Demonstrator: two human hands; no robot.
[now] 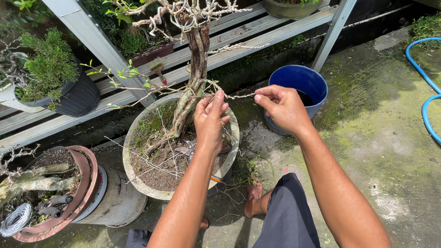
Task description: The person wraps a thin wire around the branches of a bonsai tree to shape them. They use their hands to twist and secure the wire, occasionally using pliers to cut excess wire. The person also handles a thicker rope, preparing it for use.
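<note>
Bright direct sun, hard shadows under the pots [179, 151], sharp overall, slight wide-angle bending at the edges.

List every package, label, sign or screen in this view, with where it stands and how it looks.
None in view: no package, label, sign or screen shows.
The left hand and right hand pinch a thin wired branch of a bonsai tree in a round grey pot.
Nearby containers, a blue bucket and a black pot, are plain.
</note>
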